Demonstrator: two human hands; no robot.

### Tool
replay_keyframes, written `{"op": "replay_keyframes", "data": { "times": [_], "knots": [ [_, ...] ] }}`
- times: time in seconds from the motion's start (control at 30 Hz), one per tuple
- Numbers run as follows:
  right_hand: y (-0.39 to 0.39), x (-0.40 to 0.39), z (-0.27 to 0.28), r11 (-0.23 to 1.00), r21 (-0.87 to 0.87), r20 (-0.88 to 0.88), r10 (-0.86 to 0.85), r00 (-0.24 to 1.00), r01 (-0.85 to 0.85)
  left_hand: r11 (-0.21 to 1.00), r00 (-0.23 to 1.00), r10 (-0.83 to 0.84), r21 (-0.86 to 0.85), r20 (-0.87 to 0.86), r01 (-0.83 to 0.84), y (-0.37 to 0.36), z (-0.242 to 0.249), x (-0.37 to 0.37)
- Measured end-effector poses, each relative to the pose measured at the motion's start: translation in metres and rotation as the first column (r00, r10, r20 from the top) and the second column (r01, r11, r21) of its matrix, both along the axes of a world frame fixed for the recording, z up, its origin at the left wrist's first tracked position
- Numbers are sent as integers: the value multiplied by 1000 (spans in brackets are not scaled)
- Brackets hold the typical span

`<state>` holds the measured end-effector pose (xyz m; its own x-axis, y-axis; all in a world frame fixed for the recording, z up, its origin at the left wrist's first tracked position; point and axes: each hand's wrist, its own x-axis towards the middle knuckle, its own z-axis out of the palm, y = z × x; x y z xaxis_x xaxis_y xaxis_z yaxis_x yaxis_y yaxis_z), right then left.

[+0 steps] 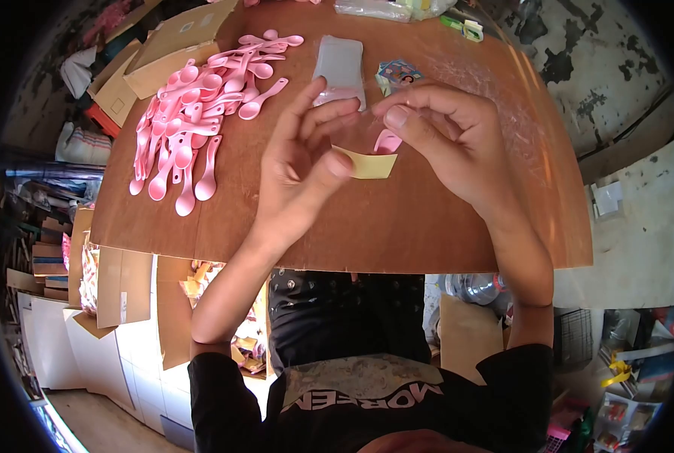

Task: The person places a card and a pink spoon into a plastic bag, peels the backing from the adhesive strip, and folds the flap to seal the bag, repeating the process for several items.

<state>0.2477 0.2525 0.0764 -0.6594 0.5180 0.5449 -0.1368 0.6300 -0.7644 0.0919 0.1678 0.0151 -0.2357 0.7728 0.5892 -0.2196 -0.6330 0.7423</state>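
Note:
My left hand [299, 170] is raised over the table with its thumb against a small yellow card [371, 165], its other fingers curled up behind. Between the two hands shows part of a pink spoon [387, 141], just above the card; the rest of it is hidden. My right hand [446, 136] has thumb and forefinger pinched together on what looks like a clear plastic bag, seen only as a faint sheen. Beyond the hands lies a stack of clear plastic bags [339, 64]. Small printed cards [399, 74] lie beside that stack.
A heap of pink spoons [190, 124] covers the left part of the brown table [427, 234]. Cardboard boxes [186, 38] stand at the back left. Crumpled clear plastic [503, 113] lies on the right. A green and white item [469, 30] sits near the far edge.

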Motion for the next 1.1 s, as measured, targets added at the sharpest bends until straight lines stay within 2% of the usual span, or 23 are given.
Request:
{"op": "replay_keyframes", "data": {
  "times": [0.03, 0.1, 0.17, 0.23, 0.3, 0.33, 0.37, 0.43, 0.47, 0.5, 0.57, 0.67, 0.77, 0.93, 1.1],
  "knots": [
    [0, -1, 0, 1000, 4, 1, 4, 1000, -4, 1000, 1000, 4, 4, 1, -4, 1, -1, 1],
    [0, -1, -2, 985, -169, -16, 42, 999, -44, 990, 958, -16, -141, -286, -25, 1, -6, 4],
    [-1, 0, 0, 976, -210, -21, 48, 999, -51, 979, 963, -38, -204, -265, -17, -2, -8, 6],
    [-1, 5, 4, 966, -250, -25, 55, 998, -59, 913, 962, -71, -405, -263, -43, -7, -8, 6],
    [0, 13, 9, 929, -362, -26, 73, 997, -77, 912, 976, -43, -406, -212, -48, -12, -3, 9],
    [0, 12, 4, 961, -274, -47, 28, 999, -40, 900, 979, -57, -434, -198, -35, -14, -3, 8],
    [0, 12, -1, 962, -271, -46, 35, 998, -46, 887, 980, -70, -461, -184, -23, -15, -2, 7],
    [-6, 17, -10, 948, -317, 105, 61, 993, -24, 878, 982, -87, -479, -165, -2, -17, -1, 5],
    [-10, 16, -13, 939, -343, 114, 29, 993, 12, 866, 983, -114, -499, -145, 27, -18, -2, 5],
    [-10, 16, -18, 938, -346, 113, 28, 993, 13, 864, 983, -116, -502, -146, 28, -19, -3, 6],
    [-8, 16, -28, 917, -396, 71, 72, 995, -38, 929, 984, -103, -367, -148, 42, -20, -7, 5],
    [-10, 18, -31, 902, -432, 97, 64, 993, -16, 961, 996, 13, -273, -90, -37, -19, -17, -4],
    [-12, 18, -38, 881, -473, 118, 62, 991, 1, 938, 988, 70, -329, -140, -113, -23, -18, -9],
    [-15, 18, -46, 852, -523, 102, 15, 995, 40, 919, 990, 71, -379, -122, -113, -24, -19, -12],
    [-17, 16, -48, 867, -496, 72, -8, 997, 42, 908, 985, 86, -396, -148, -138, -24, -18, -14]
  ]
}}
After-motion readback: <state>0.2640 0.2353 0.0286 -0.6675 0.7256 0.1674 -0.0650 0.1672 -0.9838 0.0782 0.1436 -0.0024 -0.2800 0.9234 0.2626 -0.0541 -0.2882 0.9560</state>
